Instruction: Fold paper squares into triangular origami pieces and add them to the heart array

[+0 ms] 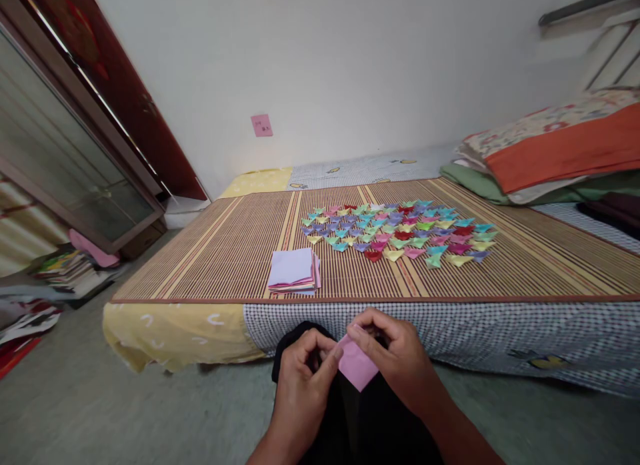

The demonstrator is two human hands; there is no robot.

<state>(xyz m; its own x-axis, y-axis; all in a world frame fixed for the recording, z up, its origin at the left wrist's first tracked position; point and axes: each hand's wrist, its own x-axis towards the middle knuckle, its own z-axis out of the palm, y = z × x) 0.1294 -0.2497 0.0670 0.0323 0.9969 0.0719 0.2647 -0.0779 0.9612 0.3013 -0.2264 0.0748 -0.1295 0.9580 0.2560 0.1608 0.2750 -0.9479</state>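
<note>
A small pink piece of folded paper point(358, 367) is held between my two hands, above my lap and in front of the bed's edge. My left hand point(307, 371) pinches its left corner between thumb and fingers. At the upper right edge, my right hand point(393, 348) grips the same paper; some of its fingertips are hidden behind it. Beyond my hands, a stack of square paper sheets point(291, 268), pale lilac on top, lies on the striped mat. Rows of small folded paper pieces point(385, 237) in many colours spread over the mat to the right of the stack.
The striped mat point(200, 251) covers a bed with a checked and yellow sheet point(185, 328). Folded bedding point(560, 148) is piled at the right. A pink note point(261, 125) sticks to the wall. Books point(70, 271) lie at the left, near a glazed door point(75, 145).
</note>
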